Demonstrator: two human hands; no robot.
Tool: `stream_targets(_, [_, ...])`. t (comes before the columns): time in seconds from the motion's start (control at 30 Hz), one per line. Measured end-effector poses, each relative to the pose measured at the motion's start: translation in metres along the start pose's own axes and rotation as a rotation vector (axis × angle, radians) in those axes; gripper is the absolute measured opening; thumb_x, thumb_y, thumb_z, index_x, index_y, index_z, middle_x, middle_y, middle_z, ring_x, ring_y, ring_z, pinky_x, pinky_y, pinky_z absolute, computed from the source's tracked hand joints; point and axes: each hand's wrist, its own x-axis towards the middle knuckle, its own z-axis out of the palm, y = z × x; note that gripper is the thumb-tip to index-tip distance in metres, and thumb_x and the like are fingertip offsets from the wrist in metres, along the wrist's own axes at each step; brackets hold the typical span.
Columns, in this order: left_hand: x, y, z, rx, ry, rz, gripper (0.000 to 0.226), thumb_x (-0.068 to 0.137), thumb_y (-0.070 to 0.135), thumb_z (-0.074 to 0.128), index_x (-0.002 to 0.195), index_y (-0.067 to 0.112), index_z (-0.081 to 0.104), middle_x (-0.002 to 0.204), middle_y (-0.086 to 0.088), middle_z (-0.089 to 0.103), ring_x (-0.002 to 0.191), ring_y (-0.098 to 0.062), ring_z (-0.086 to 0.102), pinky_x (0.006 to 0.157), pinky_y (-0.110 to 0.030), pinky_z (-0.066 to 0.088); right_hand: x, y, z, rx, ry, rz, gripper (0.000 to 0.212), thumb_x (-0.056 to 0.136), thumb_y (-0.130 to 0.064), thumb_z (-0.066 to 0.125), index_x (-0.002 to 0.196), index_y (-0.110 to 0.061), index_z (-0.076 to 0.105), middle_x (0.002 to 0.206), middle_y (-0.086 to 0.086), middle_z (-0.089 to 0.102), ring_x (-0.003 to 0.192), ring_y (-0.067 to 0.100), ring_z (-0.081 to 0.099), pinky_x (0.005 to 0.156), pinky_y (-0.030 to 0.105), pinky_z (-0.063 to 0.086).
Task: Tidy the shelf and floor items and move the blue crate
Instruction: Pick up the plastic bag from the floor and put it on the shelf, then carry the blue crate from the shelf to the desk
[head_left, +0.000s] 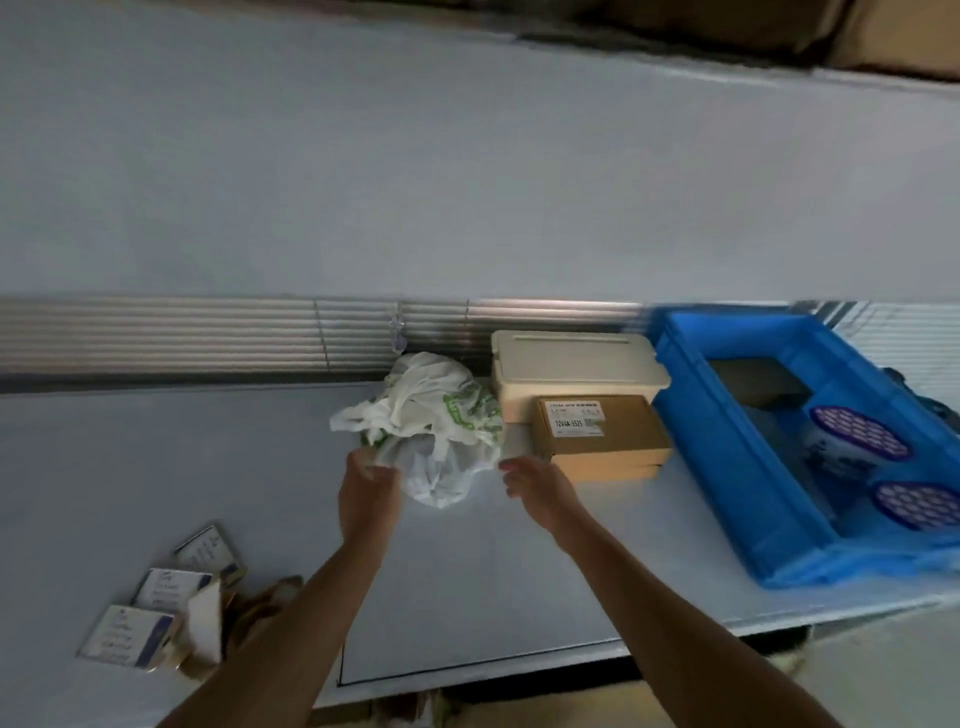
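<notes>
A crumpled white plastic bag (431, 426) with green print lies on the pale shelf surface (156, 467) near the back wall. My left hand (369, 488) pinches the bag's near left edge. My right hand (535, 483) hovers at the bag's right side with fingers apart, holding nothing. The blue crate (737, 467) stands at the right end of the shelf, with two round purple-topped items (860, 431) and a dark flat thing inside.
A cream lidded box (576, 369) stands by the wall, with stacked brown cardboard boxes (602, 431) in front of it, between bag and crate. Several small white-and-blue cartons (171, 587) and loose cardboard lie at the near left. The shelf's front edge runs below my forearms.
</notes>
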Motion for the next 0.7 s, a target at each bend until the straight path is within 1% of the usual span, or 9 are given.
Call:
stream_targets(0.07, [-0.013,0.003,0.007,0.011,-0.145,0.028,0.025,0.079,0.022,0.06,0.104,0.026,0.065,0.106,-0.011,0.072,0.096,-0.035,0.068,0.077,-0.04,0.051,-0.035,0.007,-0.025,-0.031,0.07,-0.014,0.02,0.087,-0.008,0.057,0.089,-0.021,0.073,0.081,0.005,0.074,0.075,0.026,0.07,0.063,0.024,0.047])
stream_targets(0.1, [-0.02,0.005,0.014,0.02,-0.237,0.033,0.021,0.076,0.023,0.061,0.095,0.028,0.066,0.099,-0.008,0.073,0.094,-0.034,0.07,0.082,-0.044,0.053,-0.053,0.011,-0.039,-0.085,0.104,-0.033,0.02,0.086,-0.012,0.058,0.085,-0.025,0.073,0.082,0.003,0.076,0.076,0.023,0.072,0.064,0.024,0.048])
stream_targets(0.2, [-0.043,0.017,0.048,0.058,-0.437,0.069,0.029,0.065,0.032,0.06,0.09,0.021,0.07,0.078,-0.002,0.073,0.084,-0.03,0.073,0.086,-0.044,0.054,-0.1,0.029,-0.085,-0.247,0.242,-0.068,0.016,0.085,-0.019,0.059,0.075,-0.026,0.069,0.068,-0.007,0.072,0.067,0.01,0.068,0.061,0.02,0.047])
stream_targets(0.27, [-0.067,0.032,0.075,0.066,-0.518,0.117,0.025,0.064,0.035,0.058,0.082,0.022,0.069,0.078,-0.004,0.073,0.084,-0.032,0.072,0.086,-0.046,0.054,-0.124,0.049,-0.119,-0.307,0.368,-0.061,0.013,0.083,-0.02,0.06,0.074,-0.024,0.068,0.061,-0.014,0.066,0.064,0.01,0.065,0.06,0.022,0.047])
stream_targets(0.4, [-0.113,0.064,0.145,0.109,-0.663,0.172,0.019,0.063,0.029,0.058,0.075,0.022,0.069,0.073,-0.003,0.071,0.074,-0.027,0.068,0.077,-0.042,0.056,-0.154,0.091,-0.196,-0.282,0.574,0.013,0.014,0.081,-0.028,0.058,0.074,-0.02,0.068,0.066,-0.004,0.068,0.069,0.019,0.066,0.069,0.031,0.05])
stream_targets(0.47, [-0.14,0.087,0.184,0.156,-0.709,0.216,0.021,0.065,0.032,0.058,0.077,0.021,0.071,0.07,-0.001,0.069,0.071,-0.023,0.064,0.068,-0.037,0.05,-0.16,0.113,-0.239,-0.225,0.652,0.061,0.014,0.08,-0.028,0.058,0.072,-0.022,0.067,0.068,0.0,0.07,0.071,0.022,0.067,0.071,0.032,0.05])
stream_targets(0.53, [-0.166,0.109,0.229,0.213,-0.752,0.247,0.021,0.075,0.035,0.059,0.079,0.016,0.068,0.075,-0.004,0.068,0.076,-0.024,0.064,0.066,-0.031,0.043,-0.162,0.135,-0.28,-0.154,0.718,0.134,0.013,0.082,-0.026,0.059,0.072,-0.024,0.068,0.072,0.001,0.073,0.075,0.023,0.069,0.073,0.033,0.053])
stream_targets(0.6, [-0.187,0.128,0.277,0.214,-0.781,0.246,0.016,0.087,0.03,0.061,0.088,0.016,0.068,0.09,-0.012,0.069,0.089,-0.028,0.065,0.073,-0.034,0.047,-0.156,0.161,-0.321,-0.056,0.741,0.222,0.013,0.082,-0.027,0.059,0.074,-0.025,0.068,0.077,0.002,0.075,0.08,0.026,0.071,0.078,0.037,0.056])
stream_targets(0.7, [-0.211,0.151,0.341,0.18,-0.771,0.118,0.051,0.088,0.042,0.063,0.127,0.01,0.058,0.128,-0.016,0.06,0.117,-0.035,0.058,0.08,-0.039,0.05,-0.143,0.186,-0.374,0.089,0.764,0.337,0.027,0.078,-0.041,0.057,0.087,-0.017,0.067,0.084,0.005,0.072,0.084,0.029,0.068,0.085,0.044,0.056])
